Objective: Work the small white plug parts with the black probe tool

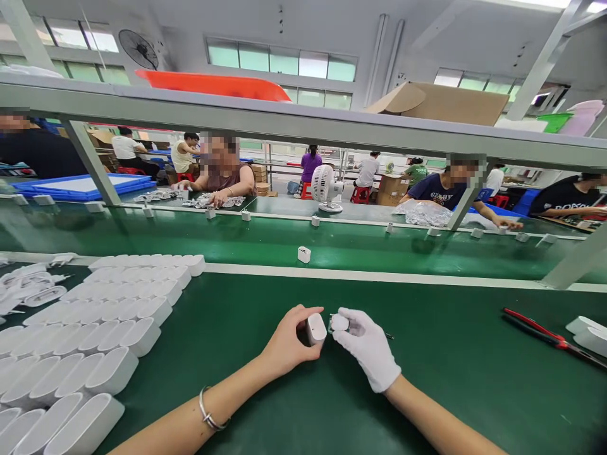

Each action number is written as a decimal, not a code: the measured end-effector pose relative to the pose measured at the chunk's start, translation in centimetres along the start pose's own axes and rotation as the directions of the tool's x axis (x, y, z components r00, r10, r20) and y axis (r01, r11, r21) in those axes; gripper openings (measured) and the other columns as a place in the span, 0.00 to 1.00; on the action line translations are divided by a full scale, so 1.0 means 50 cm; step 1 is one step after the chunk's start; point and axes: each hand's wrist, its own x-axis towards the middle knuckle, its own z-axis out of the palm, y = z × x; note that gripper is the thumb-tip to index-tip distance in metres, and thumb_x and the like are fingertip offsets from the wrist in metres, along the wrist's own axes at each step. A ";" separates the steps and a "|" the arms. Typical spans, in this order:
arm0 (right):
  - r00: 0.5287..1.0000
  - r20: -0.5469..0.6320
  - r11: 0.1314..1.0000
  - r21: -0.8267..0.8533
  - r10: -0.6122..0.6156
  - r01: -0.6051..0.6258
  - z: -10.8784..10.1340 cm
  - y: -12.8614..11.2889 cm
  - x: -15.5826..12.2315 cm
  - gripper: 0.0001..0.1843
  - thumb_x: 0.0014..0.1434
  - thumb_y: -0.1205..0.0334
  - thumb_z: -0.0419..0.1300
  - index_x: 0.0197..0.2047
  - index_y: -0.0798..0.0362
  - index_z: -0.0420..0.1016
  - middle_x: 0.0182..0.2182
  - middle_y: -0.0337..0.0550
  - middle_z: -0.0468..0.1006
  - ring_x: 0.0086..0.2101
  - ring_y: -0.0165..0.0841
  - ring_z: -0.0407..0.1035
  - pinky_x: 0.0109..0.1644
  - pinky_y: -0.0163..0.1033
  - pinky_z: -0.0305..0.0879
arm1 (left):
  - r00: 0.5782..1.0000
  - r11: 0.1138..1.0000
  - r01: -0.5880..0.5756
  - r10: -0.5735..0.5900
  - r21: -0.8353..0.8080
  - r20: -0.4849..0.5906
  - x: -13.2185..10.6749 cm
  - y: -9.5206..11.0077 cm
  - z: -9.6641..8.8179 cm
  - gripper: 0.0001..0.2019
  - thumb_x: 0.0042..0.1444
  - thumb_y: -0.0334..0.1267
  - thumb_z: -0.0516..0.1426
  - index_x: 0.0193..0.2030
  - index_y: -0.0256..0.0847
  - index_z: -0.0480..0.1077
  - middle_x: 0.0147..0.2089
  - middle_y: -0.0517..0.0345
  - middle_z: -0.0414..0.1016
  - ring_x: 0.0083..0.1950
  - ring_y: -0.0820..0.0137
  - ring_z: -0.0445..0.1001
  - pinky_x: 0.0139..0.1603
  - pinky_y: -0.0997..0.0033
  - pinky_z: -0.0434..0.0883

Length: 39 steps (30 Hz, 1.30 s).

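Note:
My left hand, bare with a bracelet on the wrist, grips a small white plastic housing just above the green table. My right hand wears a white glove and pinches a small white insert with metal prongs, held right beside the housing's open end. Both hands meet at the middle of the table near its front. To my left lie rows of several identical white housings.
A pile of white inserts lies at the far left. Red-handled pliers and two white parts are at the right. One lone housing rides the conveyor belt. Co-workers sit across it, beside a desk fan.

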 end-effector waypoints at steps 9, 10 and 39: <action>0.768 0.230 0.675 -0.373 -0.597 0.637 -0.006 -0.023 -0.017 0.28 0.50 0.72 0.57 0.54 0.45 0.67 0.41 0.45 0.74 0.35 0.34 0.71 0.39 0.41 0.71 | 0.961 0.932 -0.274 0.258 0.236 0.096 -0.001 0.001 -0.010 0.39 0.37 0.25 0.57 0.61 0.47 0.60 0.39 0.58 0.59 0.44 0.65 0.61 0.48 0.62 0.67; 0.743 0.259 0.644 -0.377 -0.617 0.666 -0.003 -0.029 -0.018 0.25 0.51 0.73 0.56 0.52 0.45 0.68 0.39 0.44 0.74 0.36 0.34 0.70 0.41 0.41 0.71 | 0.958 0.927 -0.286 0.274 0.243 0.086 -0.001 0.001 -0.010 0.40 0.37 0.24 0.57 0.62 0.47 0.59 0.39 0.58 0.59 0.44 0.65 0.61 0.48 0.62 0.67; 0.732 0.356 0.624 -0.382 -0.582 0.682 -0.008 -0.010 -0.022 0.34 0.52 0.68 0.63 0.60 0.40 0.62 0.50 0.46 0.73 0.49 0.40 0.67 0.53 0.51 0.65 | 0.889 0.865 -0.456 0.433 0.208 0.148 -0.005 0.000 -0.027 0.40 0.37 0.24 0.57 0.61 0.49 0.59 0.43 0.56 0.60 0.45 0.65 0.63 0.48 0.64 0.68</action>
